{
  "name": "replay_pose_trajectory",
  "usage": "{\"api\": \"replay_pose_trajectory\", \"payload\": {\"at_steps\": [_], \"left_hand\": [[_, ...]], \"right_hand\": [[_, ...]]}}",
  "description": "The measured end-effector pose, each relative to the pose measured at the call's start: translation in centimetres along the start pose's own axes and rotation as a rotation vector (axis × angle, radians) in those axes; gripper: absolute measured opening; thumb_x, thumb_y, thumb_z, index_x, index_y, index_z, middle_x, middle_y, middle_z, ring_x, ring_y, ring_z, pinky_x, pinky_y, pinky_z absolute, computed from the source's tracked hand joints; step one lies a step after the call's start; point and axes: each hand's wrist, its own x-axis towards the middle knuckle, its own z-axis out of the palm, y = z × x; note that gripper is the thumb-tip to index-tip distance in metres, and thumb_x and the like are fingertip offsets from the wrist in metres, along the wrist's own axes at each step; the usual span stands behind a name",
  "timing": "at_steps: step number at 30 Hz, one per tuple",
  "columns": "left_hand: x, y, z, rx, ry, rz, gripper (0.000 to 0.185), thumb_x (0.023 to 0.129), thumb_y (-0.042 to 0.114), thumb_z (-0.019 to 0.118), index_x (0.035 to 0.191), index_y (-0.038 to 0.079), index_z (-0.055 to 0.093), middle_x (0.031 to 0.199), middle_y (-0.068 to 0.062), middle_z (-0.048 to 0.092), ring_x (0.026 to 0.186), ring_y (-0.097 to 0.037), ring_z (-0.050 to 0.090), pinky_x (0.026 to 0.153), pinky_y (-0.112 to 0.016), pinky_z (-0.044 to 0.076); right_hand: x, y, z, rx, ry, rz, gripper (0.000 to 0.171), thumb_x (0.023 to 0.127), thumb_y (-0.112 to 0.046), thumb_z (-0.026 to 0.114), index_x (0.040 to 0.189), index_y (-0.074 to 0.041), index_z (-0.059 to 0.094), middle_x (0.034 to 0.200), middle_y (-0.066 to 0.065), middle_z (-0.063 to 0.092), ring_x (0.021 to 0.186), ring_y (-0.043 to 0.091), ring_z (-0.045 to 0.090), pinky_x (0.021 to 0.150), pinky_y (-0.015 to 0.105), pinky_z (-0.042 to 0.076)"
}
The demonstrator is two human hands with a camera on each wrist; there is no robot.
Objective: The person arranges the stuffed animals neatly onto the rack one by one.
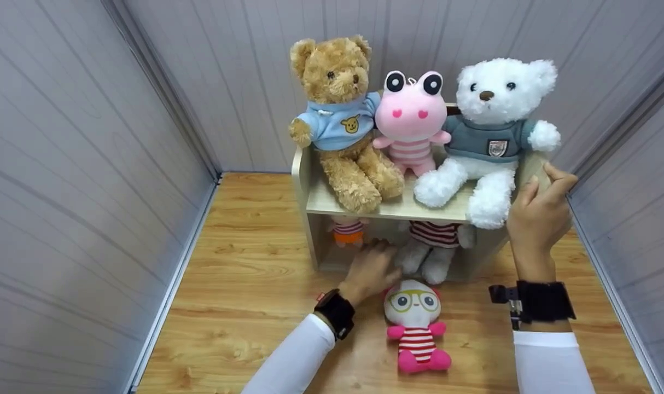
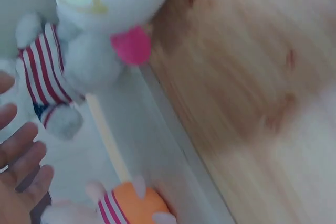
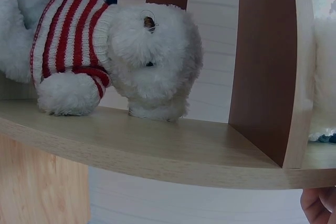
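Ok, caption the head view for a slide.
Right hand grips the shelf edge; left hand reaches toward the striped bear.

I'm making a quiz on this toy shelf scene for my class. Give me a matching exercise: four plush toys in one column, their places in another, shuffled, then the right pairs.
Toys:
1. brown bear
2. pink frog
3. white bear in a grey sweater
4. doll with glasses

Places:
A. lying on the wooden floor in front of the shelf
B. top shelf, middle
C. top shelf, left end
D. top shelf, right end, next to the right hand

Pairs: 1-C, 2-B, 3-D, 4-A
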Motion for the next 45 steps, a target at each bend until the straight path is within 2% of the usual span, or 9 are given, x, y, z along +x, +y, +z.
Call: {"api": "replay_pose_trajectory", "payload": {"at_steps": [4, 8, 11, 16, 20, 28, 36, 41, 45], "left_hand": [[-0.8, 1.4, 0.4, -0.102, -0.167, -0.009, 0.048, 0.093, 0.051, 0.067, 0.129, 0.019, 0.064, 0.123, -0.001, 0.068, 0.113, -0.019, 0.064, 0.095, -0.035, 0.054], [-1.4, 2.5, 0.8, -0.104, -0.309, -0.049, 0.066, 0.088, 0.067, 0.066, 0.138, 0.025, 0.058, 0.131, 0.0, 0.067, 0.117, -0.02, 0.065, 0.098, -0.037, 0.054], [-1.8, 3.2, 1.0, -0.085, -0.373, -0.071, 0.078, 0.082, 0.075, 0.067, 0.142, 0.027, 0.053, 0.134, -0.002, 0.066, 0.118, -0.023, 0.064, 0.1, -0.04, 0.052], [-2.5, 3.9, 1.6, -0.087, -0.439, -0.101, 0.089, 0.077, 0.075, 0.073, 0.149, 0.03, 0.047, 0.138, -0.003, 0.062, 0.122, -0.024, 0.061, 0.096, -0.041, 0.054], [-2.7, 4.2, 2.1, -0.078, -0.462, -0.128, 0.101, 0.074, 0.075, 0.075, 0.157, 0.031, 0.036, 0.153, -0.005, 0.051, 0.135, -0.029, 0.054, 0.103, -0.045, 0.051], [-3.2, 4.6, 2.8, -0.133, -0.495, -0.198, 0.113, 0.071, 0.074, 0.079, 0.161, 0.032, 0.025, 0.158, -0.005, 0.045, 0.145, -0.03, 0.045, 0.118, -0.049, 0.038], [-3.4, 4.5, 3.3, -0.219, -0.49, -0.242, 0.114, 0.071, 0.064, 0.084, 0.162, 0.025, 0.026, 0.159, -0.01, 0.044, 0.147, -0.033, 0.041, 0.123, -0.047, 0.031], [-3.7, 4.2, 3.4, -0.235, -0.461, -0.239, 0.111, 0.07, 0.061, 0.086, 0.158, 0.016, 0.034, 0.153, -0.013, 0.047, 0.144, -0.031, 0.044, 0.121, -0.043, 0.034], [-3.9, 4.1, 3.5, -0.208, -0.437, -0.238, 0.111, 0.07, 0.062, 0.085, 0.155, 0.011, 0.037, 0.15, -0.013, 0.049, 0.14, -0.028, 0.047, 0.119, -0.041, 0.038]], "right_hand": [[0.0, -0.1, 0.0, 0.001, 0.004, -0.002, 0.034, 0.105, -0.029, 0.048, 0.128, -0.004, 0.054, 0.118, 0.013, 0.074, 0.072, 0.049, 0.061, 0.064, 0.056, 0.039], [0.0, 0.0, 0.0, 0.006, 0.006, -0.002, 0.035, 0.105, -0.03, 0.048, 0.128, -0.004, 0.054, 0.119, 0.012, 0.074, 0.074, 0.05, 0.062, 0.065, 0.057, 0.04], [0.0, 0.0, 0.0, 0.006, 0.003, -0.001, 0.035, 0.105, -0.03, 0.048, 0.128, -0.004, 0.054, 0.12, 0.012, 0.073, 0.073, 0.049, 0.062, 0.065, 0.056, 0.04], [0.0, 0.0, 0.0, 0.004, 0.004, -0.002, 0.035, 0.105, -0.03, 0.048, 0.128, -0.004, 0.054, 0.118, 0.014, 0.074, 0.071, 0.048, 0.061, 0.064, 0.053, 0.038], [0.0, 0.0, 0.1, 0.002, 0.004, -0.008, 0.035, 0.106, -0.03, 0.047, 0.128, -0.003, 0.054, 0.119, 0.014, 0.074, 0.07, 0.047, 0.06, 0.063, 0.051, 0.038], [0.1, 0.1, 0.0, 0.005, 0.003, -0.004, 0.034, 0.105, -0.028, 0.049, 0.127, -0.003, 0.053, 0.127, 0.009, 0.071, 0.077, 0.052, 0.064, 0.066, 0.059, 0.042], [0.1, 0.0, 0.0, 0.003, -0.001, 0.0, 0.034, 0.105, -0.028, 0.048, 0.128, -0.002, 0.053, 0.125, 0.012, 0.072, 0.071, 0.048, 0.06, 0.064, 0.052, 0.039], [0.1, 0.0, 0.0, 0.001, -0.006, 0.002, 0.035, 0.105, -0.028, 0.047, 0.129, -0.003, 0.053, 0.125, 0.011, 0.072, 0.069, 0.046, 0.058, 0.064, 0.051, 0.038], [0.1, 0.0, 0.0, -0.001, -0.009, -0.001, 0.035, 0.105, -0.028, 0.048, 0.128, -0.003, 0.053, 0.124, 0.011, 0.073, 0.07, 0.046, 0.058, 0.064, 0.05, 0.038]]}}
